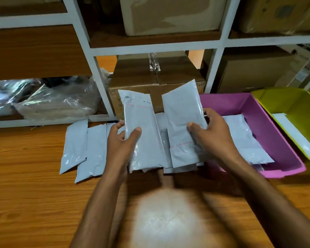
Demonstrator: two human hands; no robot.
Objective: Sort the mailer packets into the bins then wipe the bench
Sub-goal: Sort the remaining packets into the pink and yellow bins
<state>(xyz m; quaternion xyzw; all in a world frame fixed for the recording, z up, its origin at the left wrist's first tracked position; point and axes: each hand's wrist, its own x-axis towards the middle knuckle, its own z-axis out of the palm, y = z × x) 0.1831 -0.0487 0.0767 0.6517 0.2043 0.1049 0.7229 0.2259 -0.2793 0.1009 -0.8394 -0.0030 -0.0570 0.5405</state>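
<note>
My left hand (pixel 123 140) grips a long white mailer packet (pixel 141 126) and holds it up off the bench. My right hand (pixel 211 133) grips a second white mailer packet (pixel 182 111), tilted toward the right. More white packets (pixel 87 149) lie flat on the wooden bench (pixel 25 176) to the left and under my hands. Right of my hands stands a pink bin (pixel 268 126) with white packets (pixel 243 138) inside. Beside it stands a yellow-green bin (pixel 297 111) holding a white packet (pixel 293 133).
A white-framed shelf unit (pixel 100 86) rises behind the bench, with cardboard boxes (pixel 150 76) and clear plastic bags (pixel 48 99) in its compartments. A blurred pale patch (pixel 166 217) sits low in the view between my forearms.
</note>
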